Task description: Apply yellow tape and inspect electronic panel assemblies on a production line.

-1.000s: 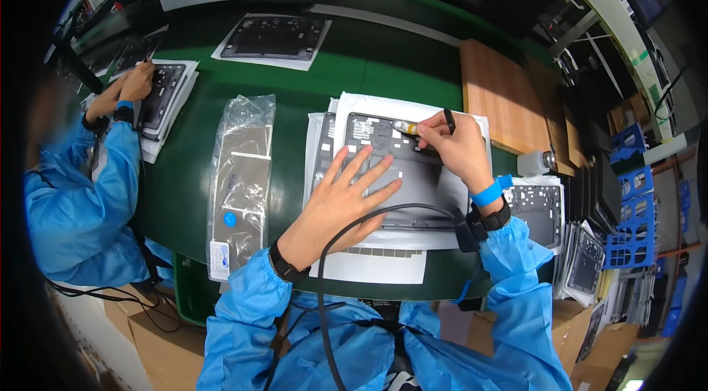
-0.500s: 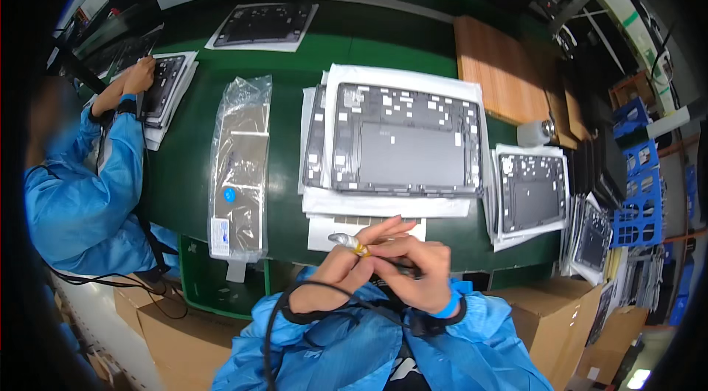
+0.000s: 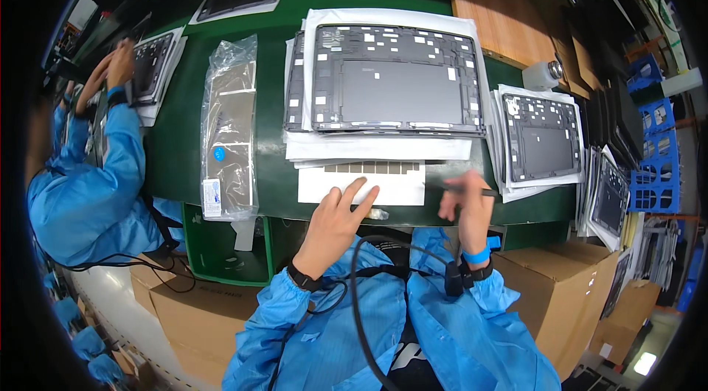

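Note:
My left hand [image 3: 330, 227] reaches over the table's front edge. Its fingers are apart, and the fingertips rest on or just above a white sheet [image 3: 313, 183] with a row of grey-brown strips. Beside its thumb lies a small silvery, crumpled-looking piece [image 3: 377, 214] at the table edge; what it is I cannot make out. Right of the sheet, my right hand [image 3: 472, 208], smeared by motion, holds a slim dark stick-like tool [image 3: 483, 191] crosswise. Just beyond the sheet, a dark tablet-like housing [image 3: 402, 89] with many small white patches lies on a stack with white padding.
A clear plastic bag [image 3: 230, 133] of brown-grey sheets lies to the left. More housings [image 3: 542, 137] are stacked at the right, near a bottle [image 3: 540, 75] and a wooden board [image 3: 498, 15]. A co-worker's blue sleeve [image 3: 122, 144] shows at far left. A black cable [image 3: 355, 295] loops before me.
My hands, together around the silvery piece before, have parted. The left now reaches to the white sheet; the right has moved right with the dark tool. The silvery piece now lies by the edge.

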`<state>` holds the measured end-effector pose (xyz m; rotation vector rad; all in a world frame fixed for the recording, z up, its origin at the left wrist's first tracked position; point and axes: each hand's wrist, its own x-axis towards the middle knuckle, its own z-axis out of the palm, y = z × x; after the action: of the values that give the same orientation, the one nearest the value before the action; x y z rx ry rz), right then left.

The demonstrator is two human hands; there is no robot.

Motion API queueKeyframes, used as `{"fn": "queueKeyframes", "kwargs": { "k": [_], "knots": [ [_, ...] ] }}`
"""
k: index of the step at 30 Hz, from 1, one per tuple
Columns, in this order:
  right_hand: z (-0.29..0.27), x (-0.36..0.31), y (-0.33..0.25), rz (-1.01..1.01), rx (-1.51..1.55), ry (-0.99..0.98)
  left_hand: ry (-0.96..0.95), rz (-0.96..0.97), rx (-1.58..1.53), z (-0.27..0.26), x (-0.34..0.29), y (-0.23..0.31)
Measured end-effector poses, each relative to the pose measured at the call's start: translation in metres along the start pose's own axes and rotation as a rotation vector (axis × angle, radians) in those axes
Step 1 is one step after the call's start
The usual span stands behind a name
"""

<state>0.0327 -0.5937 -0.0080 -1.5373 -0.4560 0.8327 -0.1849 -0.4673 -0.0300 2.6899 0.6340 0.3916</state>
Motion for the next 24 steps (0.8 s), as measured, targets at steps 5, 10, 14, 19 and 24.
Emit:
{"fn": "queueKeyframes", "kwargs": {
  "k": [5, 10, 14, 19, 24],
  "knots": [
    [0.004, 0.01, 0.023, 0.011, 0.077, -0.051, -0.026, -0.022, -0.031, 0.008, -0.009, 0.005],
    [0.002, 0.01, 0.024, -0.057, 0.06, -0.043, -0.075, 0.046, 0.047, 0.007, 0.017, 0.016],
    [0.004, 0.005, 0.027, -0.031, 0.086, 0.046, -0.095, 0.151, 0.147, 0.011, 0.026, 0.016],
    [0.016, 0.008, 0.036, -0.025, 0.188, 0.138, -0.042, 0.168, 0.085, 0.025, 0.032, 0.011],
    [0.016, 0.007, 0.039, -0.061, 0.121, 0.171, -0.069, 0.225, 0.147, 0.021, 0.037, 0.012]
  ]
}}
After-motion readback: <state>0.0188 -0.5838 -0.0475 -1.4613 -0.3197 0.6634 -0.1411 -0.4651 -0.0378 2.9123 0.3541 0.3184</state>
